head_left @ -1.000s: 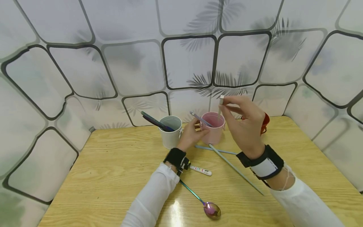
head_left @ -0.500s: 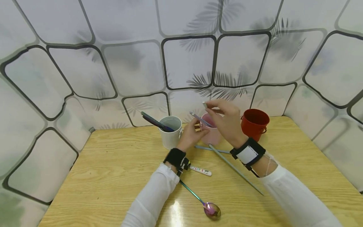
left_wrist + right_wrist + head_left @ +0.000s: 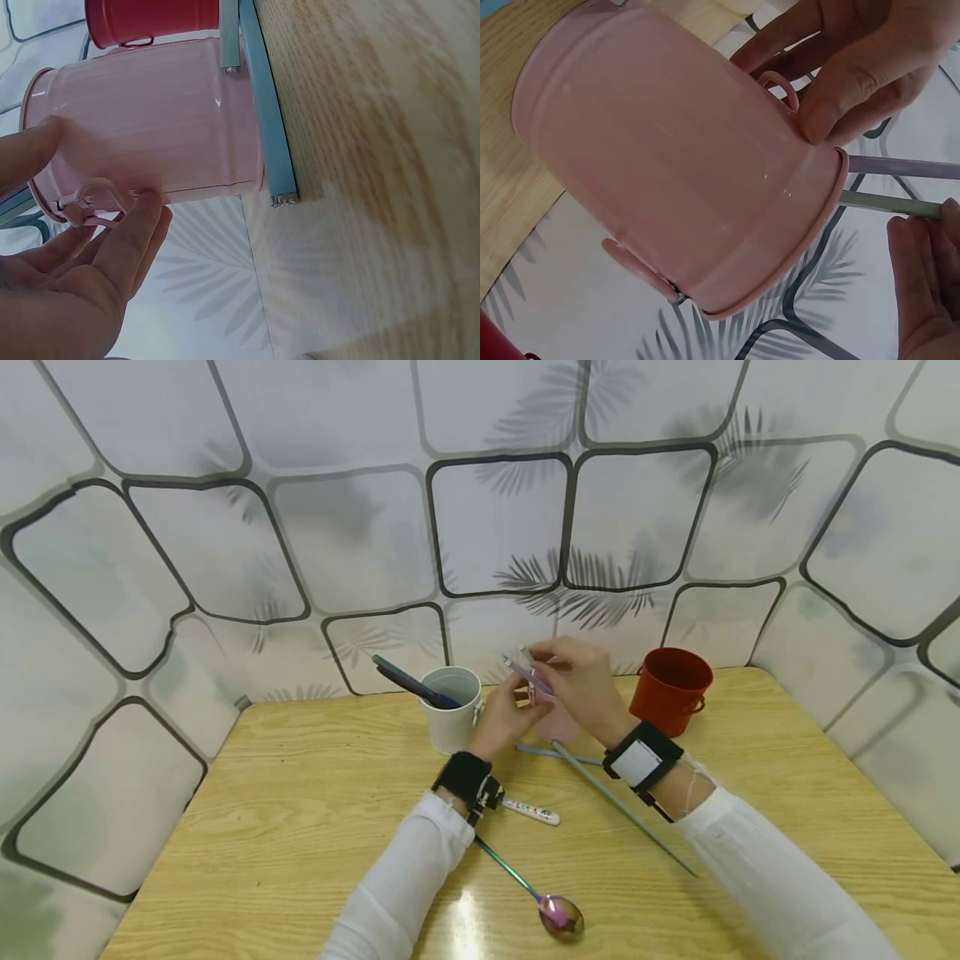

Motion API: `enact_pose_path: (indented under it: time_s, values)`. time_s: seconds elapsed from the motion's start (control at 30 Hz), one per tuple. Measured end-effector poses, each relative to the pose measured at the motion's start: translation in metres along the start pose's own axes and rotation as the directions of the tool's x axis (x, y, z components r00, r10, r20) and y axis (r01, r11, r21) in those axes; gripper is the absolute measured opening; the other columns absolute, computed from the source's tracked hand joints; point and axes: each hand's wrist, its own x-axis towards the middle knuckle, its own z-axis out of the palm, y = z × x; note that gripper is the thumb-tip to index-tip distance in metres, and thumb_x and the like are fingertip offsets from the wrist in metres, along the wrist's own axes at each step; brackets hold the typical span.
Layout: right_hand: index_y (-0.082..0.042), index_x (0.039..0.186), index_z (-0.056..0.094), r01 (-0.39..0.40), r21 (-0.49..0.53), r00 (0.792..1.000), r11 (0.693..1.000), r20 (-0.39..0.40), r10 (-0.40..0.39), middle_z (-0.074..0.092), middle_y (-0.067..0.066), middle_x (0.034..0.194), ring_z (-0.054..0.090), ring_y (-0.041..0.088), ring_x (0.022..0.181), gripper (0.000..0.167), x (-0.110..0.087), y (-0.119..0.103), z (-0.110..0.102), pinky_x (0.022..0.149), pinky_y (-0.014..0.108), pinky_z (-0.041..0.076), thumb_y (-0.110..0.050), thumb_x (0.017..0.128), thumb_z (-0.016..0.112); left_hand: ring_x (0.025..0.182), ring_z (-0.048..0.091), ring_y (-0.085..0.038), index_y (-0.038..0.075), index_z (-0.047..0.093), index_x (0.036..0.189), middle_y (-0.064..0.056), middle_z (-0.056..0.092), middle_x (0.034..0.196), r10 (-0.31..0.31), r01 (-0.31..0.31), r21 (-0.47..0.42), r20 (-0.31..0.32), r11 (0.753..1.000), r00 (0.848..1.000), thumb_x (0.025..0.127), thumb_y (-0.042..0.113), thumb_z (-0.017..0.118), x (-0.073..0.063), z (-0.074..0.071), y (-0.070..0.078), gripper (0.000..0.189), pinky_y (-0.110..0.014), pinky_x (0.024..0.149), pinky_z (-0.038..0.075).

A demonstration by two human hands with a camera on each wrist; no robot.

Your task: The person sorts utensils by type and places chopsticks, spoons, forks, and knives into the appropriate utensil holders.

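My left hand [image 3: 504, 720] steadies a small pink metal bucket [image 3: 557, 727], thumb on its side and fingers by the handle loop, as the left wrist view shows. A purple chopstick [image 3: 527, 675] leans out over the bucket's rim. With thumb and fingertips my right hand [image 3: 581, 687] pinches a pale green chopstick [image 3: 889, 203] close to its top end. In the right wrist view its lower part passes behind the bucket's rim; the tip is hidden.
Left of it stands a white bucket [image 3: 448, 731] holding dark and green slender items. A red bucket [image 3: 670, 697] is at the right. On the wooden table [image 3: 322, 827] lie a blue chopstick [image 3: 536, 750], a green chopstick [image 3: 622, 806], a white marker [image 3: 534, 812] and an iridescent spoon [image 3: 560, 916].
My right hand has moved left and down with the green chopstick, from above the pink bucket's right side to its rim. The red bucket has come into view. My left hand stays put.
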Motion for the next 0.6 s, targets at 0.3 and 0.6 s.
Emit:
enact_pose_path:
  time_s: [0.3, 0.6]
  values:
    - [0.0, 0.11, 0.077, 0.0, -0.039, 0.998, 0.999, 0.064, 0.002, 0.076, 0.013, 0.105, 0.073, 0.025, 0.091, 0.024, 0.0014, -0.0018, 0.0041, 0.079, 0.04, 0.064, 0.008, 0.088, 0.077, 0.128, 0.058, -0.033, 0.007, 0.053, 0.148, -0.017, 0.061, 0.14, 0.002, -0.002, 0.022, -0.008, 1.0, 1.0, 0.092, 0.007, 0.078, 0.0004, 0.0001, 0.001, 0.062, -0.045, 0.103, 0.055]
    - [-0.001, 0.11, 0.077, -0.031, -0.036, 0.997, 0.999, 0.077, 0.033, 0.076, 0.012, 0.105, 0.073, 0.024, 0.092, 0.022, 0.0015, -0.0074, 0.0007, 0.079, 0.039, 0.064, 0.007, 0.089, 0.076, 0.129, 0.058, -0.033, 0.009, 0.054, 0.147, -0.016, 0.062, 0.139, 0.014, -0.014, 0.03, -0.003, 0.999, 1.0, 0.093, 0.009, 0.078, 0.0, -0.0005, -0.0015, 0.06, -0.046, 0.103, 0.055]
